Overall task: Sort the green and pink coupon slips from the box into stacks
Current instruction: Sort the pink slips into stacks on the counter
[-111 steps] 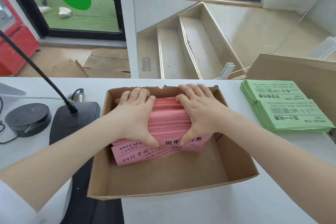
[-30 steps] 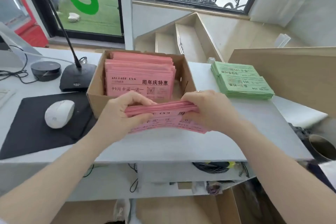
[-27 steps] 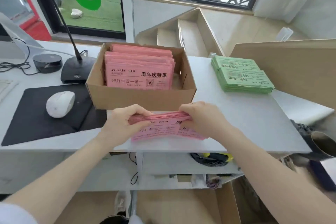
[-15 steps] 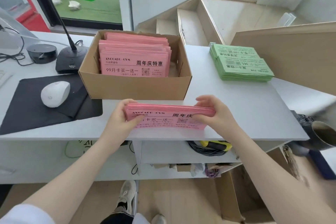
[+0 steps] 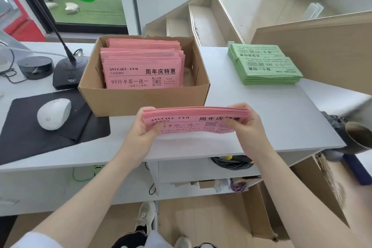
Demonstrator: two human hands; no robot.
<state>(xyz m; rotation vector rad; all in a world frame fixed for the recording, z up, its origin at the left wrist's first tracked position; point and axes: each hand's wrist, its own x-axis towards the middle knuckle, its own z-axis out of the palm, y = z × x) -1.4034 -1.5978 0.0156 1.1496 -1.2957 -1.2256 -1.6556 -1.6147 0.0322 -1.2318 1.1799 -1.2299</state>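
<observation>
**Pink bundle out, box still half full**

Holding a pink bundle (image 5: 194, 121) in both hands just in front of the cardboard box (image 5: 141, 102), over the near edge of the white counter (image 5: 271, 123). My left hand (image 5: 141, 129) pinches its left end, thumb on top and fingers curled under; my right hand (image 5: 244, 127) grips the right end the same way. Bundle sags a bit in the middle, and I cannot tell if its lower edge touches the counter.

Progress as I judge it: green stack (image 5: 263, 66) sits done on the counter to the right of the box, well apart from my hands, and no green shows in the box. Pink slips in the box (image 5: 143, 66) are still plenty, standing in a thick leaning pack against the left side. No pink stack is on the counter yet, so this bundle would start it. Left to do: set it down squared, then pull the rest out. Roughly half done.

Mouse (image 5: 54, 113) and mic base (image 5: 69, 72) sit left of the box.
</observation>
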